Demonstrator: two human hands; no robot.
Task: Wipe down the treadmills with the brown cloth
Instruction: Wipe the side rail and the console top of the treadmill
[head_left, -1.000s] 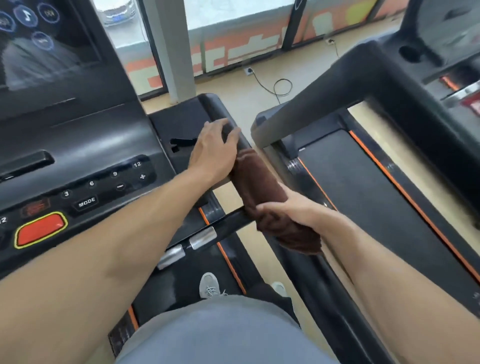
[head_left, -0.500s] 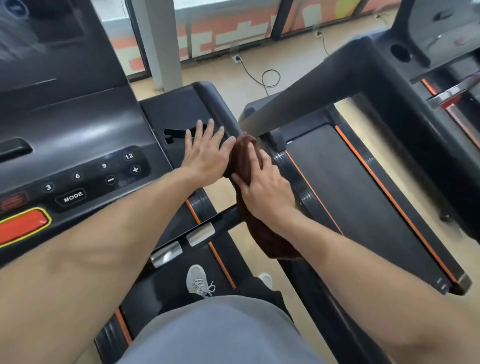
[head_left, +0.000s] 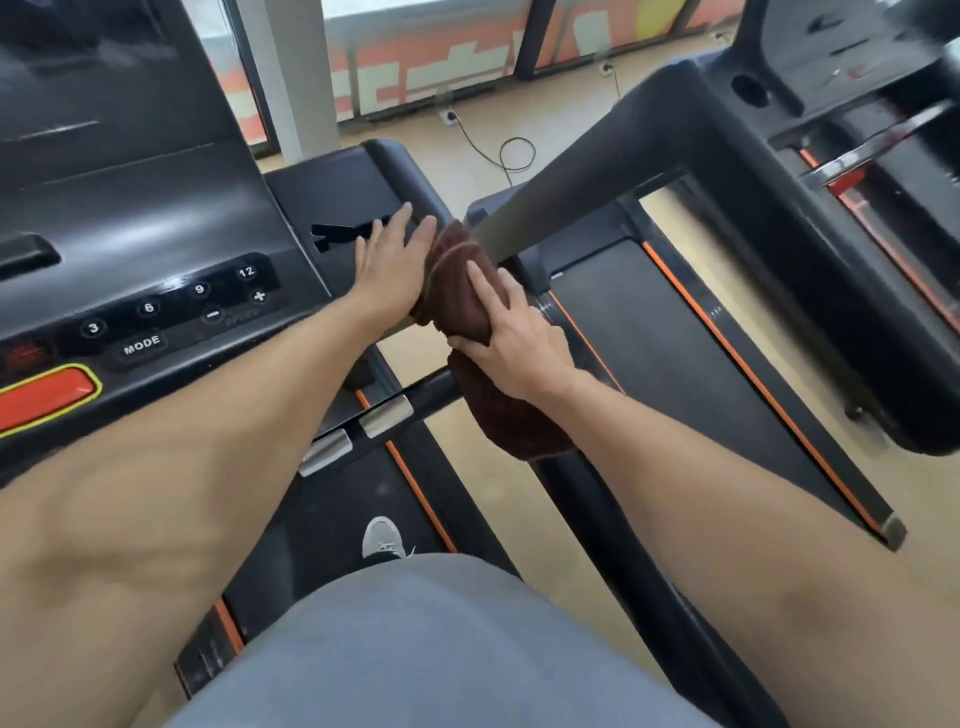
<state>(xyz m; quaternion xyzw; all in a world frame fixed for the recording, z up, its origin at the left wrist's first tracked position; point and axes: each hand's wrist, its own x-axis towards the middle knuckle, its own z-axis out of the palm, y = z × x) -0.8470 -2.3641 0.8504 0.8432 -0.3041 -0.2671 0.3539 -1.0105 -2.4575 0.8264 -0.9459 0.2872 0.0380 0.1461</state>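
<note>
Cloth (head_left: 460, 291), brown and thick like a plush towel, lies bunched lengthwise over the right side rail of the near treadmill (head_left: 332, 187), its upper end folded into a soft ridge against the grey upright of the neighbouring machine and its lower end hanging in a rounded lump below the rail. The right hand (head_left: 511, 343) lies on top of the cloth, its fingers (head_left: 480, 283) spread and bent slightly over the fabric and the thumb hooked round the near edge, so it grips the cloth against the rail. The left hand (head_left: 392, 265) rests flat on the black side panel just beside the cloth, fingers straight and released, touching the fabric's left edge. To the left sits the console (head_left: 156, 312) with round number buttons, a MODE key and an orange stop button (head_left: 44, 397) ringed in yellow. Below the rail, a crossbar with two silver grip sensors (head_left: 387, 415) runs over the belt, where a grey shoe (head_left: 382, 538) stands. The second treadmill (head_left: 675, 338), black with orange stripes, sits to the right on a tan floor (head_left: 519, 499).
</note>
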